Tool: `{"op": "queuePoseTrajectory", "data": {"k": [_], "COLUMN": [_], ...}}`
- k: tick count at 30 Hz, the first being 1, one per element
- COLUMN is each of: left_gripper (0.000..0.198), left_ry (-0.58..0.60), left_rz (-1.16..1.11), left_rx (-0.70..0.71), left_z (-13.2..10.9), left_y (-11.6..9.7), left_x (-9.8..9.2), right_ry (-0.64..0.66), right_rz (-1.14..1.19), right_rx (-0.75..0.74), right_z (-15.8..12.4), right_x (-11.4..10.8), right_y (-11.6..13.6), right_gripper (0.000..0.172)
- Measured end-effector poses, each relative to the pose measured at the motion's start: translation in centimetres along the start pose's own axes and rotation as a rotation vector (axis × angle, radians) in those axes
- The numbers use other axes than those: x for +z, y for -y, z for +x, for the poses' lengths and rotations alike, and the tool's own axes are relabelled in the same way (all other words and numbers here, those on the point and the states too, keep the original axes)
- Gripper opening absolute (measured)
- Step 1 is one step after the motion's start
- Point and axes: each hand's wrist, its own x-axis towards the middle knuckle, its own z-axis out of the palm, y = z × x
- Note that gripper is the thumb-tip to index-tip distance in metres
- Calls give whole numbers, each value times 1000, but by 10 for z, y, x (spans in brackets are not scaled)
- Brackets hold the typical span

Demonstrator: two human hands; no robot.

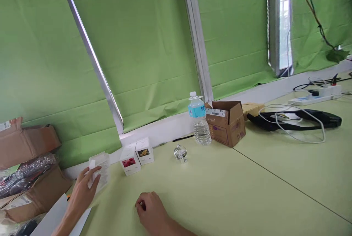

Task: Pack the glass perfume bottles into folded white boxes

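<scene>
At the left, my left hand [85, 188] has its thumb and fingers on a clear plastic packet [102, 172] with a white label, near the wall edge of the table. My right hand [152, 210] is curled above the table at the lower middle, thumb and index finger bent together; no object shows in it. Two small white boxes [130, 168], one with a red picture and one with a yellow picture, stand between the hands and the wall. A small clear glass vessel [180, 151] sits to their right, with a small clear piece [183, 160] beside it.
A large water bottle [200, 122] stands beside an open cardboard box [224, 126]. Black headgear [316, 118] with a white cable and a power strip [316, 96] lie at the right. Stacked cartons [27, 144] and a white sheet [55, 216] are at the left.
</scene>
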Motion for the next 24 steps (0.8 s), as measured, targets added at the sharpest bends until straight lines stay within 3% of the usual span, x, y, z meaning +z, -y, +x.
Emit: {"op": "queuePoseTrajectory", "data": {"k": [4, 7, 9, 12, 14, 19, 24], "left_gripper": [52, 84, 91, 76, 66, 63, 51], "left_ry": [26, -8, -32, 27, 129, 416, 491], "left_rz": [-397, -684, -832, -990, -1051, -1145, -1194], "left_rx": [22, -98, -150, -234, -276, -275, -264], "left_z": [-65, -111, -130, -136, -131, -119, -122], "left_y": [-47, -78, -91, -94, -87, -71, -79], "left_x": [13, 33, 46, 53, 51, 43, 36], "right_ry": [-27, -43, -56, -105, -114, -8, 140], "right_rz": [14, 25, 41, 84, 116, 242, 341], "right_rx": [4, 4, -8, -49, -60, 28, 62], "right_z": [-3, -3, -2, -3, -3, -4, -6], "right_x": [-4, -7, -9, -10, -12, -18, -23], "right_y": [2, 3, 3, 3, 4, 12, 17], "right_gripper": [24, 34, 39, 47, 51, 55, 41]}}
